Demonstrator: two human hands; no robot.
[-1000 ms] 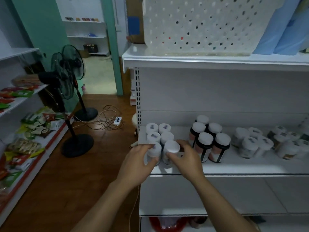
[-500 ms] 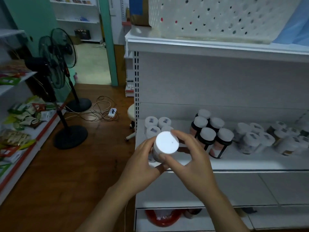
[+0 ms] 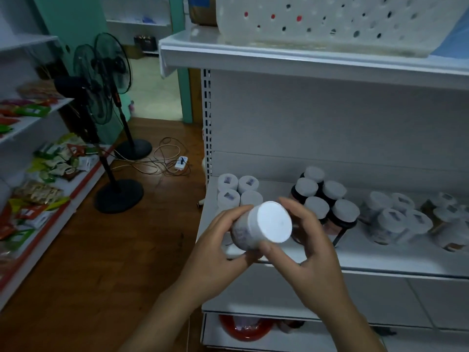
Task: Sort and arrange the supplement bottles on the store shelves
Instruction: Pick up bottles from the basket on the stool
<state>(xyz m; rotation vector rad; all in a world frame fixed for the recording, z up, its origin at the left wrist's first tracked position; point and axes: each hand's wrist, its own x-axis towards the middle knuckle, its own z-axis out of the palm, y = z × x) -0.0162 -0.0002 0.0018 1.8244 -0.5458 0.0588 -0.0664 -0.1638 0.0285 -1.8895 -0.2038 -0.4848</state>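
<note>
A white supplement bottle [image 3: 261, 227] with a white cap is lifted off the shelf and tipped, cap toward me. My left hand [image 3: 215, 252] grips its body from the left. My right hand [image 3: 307, 250] holds the cap end, thumb below and fingers curled round the far side. Behind it, several white bottles [image 3: 238, 190] stand in a block at the left end of the white shelf [image 3: 380, 260]. Several dark bottles with white caps [image 3: 327, 199] stand in the middle, and more white-capped bottles [image 3: 401, 217] sit to the right.
A white perforated basket [image 3: 330, 19] sits on the upper shelf [image 3: 279, 57]. Two black standing fans [image 3: 101, 80] and a tangle of cable [image 3: 162, 161] occupy the wooden floor at left. Snack packets [image 3: 50, 161] fill the left shelving. A red object [image 3: 243, 329] lies on the bottom shelf.
One second ago both hands rested on the front white bottles on the shelf. One bottle has since been lifted off and tilted, cap toward me, and brought closer.
</note>
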